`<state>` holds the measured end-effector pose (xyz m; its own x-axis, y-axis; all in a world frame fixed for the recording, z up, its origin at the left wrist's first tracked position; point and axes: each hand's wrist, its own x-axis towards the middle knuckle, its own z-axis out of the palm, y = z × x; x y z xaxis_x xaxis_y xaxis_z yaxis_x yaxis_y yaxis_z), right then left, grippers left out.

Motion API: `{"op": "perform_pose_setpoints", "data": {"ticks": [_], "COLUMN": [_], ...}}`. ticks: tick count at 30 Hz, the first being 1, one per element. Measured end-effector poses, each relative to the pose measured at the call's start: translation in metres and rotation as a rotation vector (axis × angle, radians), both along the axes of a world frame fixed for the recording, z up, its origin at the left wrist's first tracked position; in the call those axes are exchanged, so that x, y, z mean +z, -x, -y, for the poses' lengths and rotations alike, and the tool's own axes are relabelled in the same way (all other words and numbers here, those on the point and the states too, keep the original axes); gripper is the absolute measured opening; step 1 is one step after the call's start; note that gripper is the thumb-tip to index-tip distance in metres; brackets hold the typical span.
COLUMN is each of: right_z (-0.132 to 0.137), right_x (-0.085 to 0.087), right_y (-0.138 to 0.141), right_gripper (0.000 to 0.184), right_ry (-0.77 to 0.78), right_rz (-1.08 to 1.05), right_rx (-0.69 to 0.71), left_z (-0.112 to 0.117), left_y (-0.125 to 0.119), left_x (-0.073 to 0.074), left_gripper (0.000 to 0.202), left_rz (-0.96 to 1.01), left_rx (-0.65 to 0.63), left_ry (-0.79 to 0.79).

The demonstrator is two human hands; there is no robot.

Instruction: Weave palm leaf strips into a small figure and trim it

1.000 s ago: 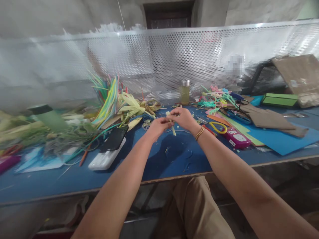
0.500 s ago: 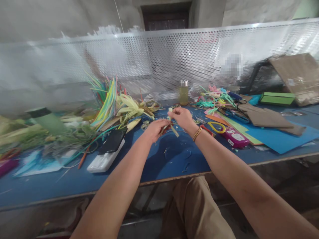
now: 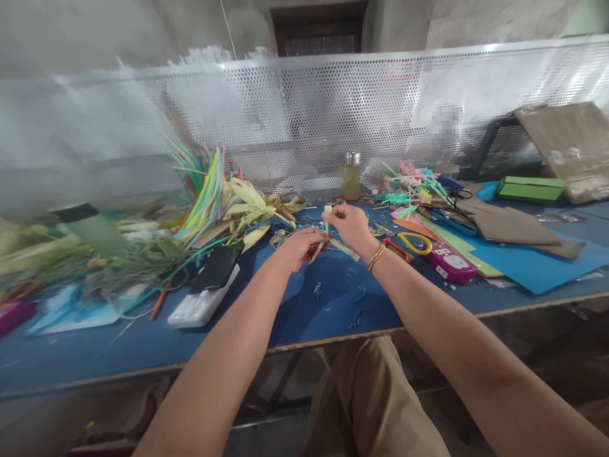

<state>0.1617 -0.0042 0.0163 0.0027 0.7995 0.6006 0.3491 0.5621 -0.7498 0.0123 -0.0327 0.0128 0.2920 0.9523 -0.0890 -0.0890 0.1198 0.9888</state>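
Both my hands meet over the middle of the blue table (image 3: pixel 328 304). My left hand (image 3: pixel 297 246) is closed in a pinch on the lower end of a thin pale green strip (image 3: pixel 343 245). My right hand (image 3: pixel 349 225), with a gold bracelet at the wrist, pinches the strip's upper end, which sticks up above the fingers. A loose tail of the strip hangs out to the right below my right hand.
A heap of coloured and yellow-green strips (image 3: pixel 223 197) lies at the left, a black phone on a white case (image 3: pixel 209 282) in front of it. A small jar (image 3: pixel 352 174) stands behind my hands. Yellow-handled scissors (image 3: pixel 413 242), a pink box (image 3: pixel 451 265) and coloured paper sheets lie at the right.
My hands have drawn slightly apart along the strip, and its loose tail has swung out from below my hands to the right.
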Motion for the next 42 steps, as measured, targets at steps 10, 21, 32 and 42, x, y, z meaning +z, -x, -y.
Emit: {"op": "perform_pose_setpoints", "data": {"ticks": [10, 21, 32, 42], "right_z": [-0.002, 0.012, 0.009, 0.009], "right_x": [0.010, -0.001, 0.006, 0.006], "right_y": [-0.014, 0.001, -0.009, -0.006], "right_gripper": [0.029, 0.025, 0.008, 0.019], "right_ry": [-0.073, 0.020, 0.004, -0.109], "right_rz": [0.072, 0.354, 0.372, 0.421], "right_rx": [-0.102, -0.107, -0.049, 0.078], "left_z": [-0.006, -0.013, -0.013, -0.010], "left_y": [-0.003, -0.003, 0.011, 0.008], "left_x": [-0.004, -0.011, 0.001, -0.002], "left_gripper": [0.007, 0.025, 0.055, 0.037], "left_rz": [0.265, 0.324, -0.081, -0.047], "left_rx": [0.087, 0.245, 0.355, 0.135], "left_ry": [0.060, -0.060, -0.551, -0.342]}}
